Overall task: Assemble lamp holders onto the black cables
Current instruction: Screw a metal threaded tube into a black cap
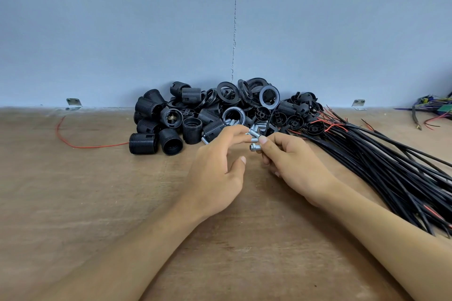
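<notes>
A heap of black threaded lamp holders and black rings lies against the back wall. A thick bundle of black cables fans out to the right, with red wire ends showing. Several small silver metal tubes lie in front of the heap. My right hand pinches one or two silver tubes between thumb and fingers. My left hand meets it, its fingertips touching a silver tube; its thumb is held apart.
The wooden table stretches wide on the left and front. A loose red wire curls at the left. Coloured wires and a green part sit at the far right. Two metal brackets fix the wall panel.
</notes>
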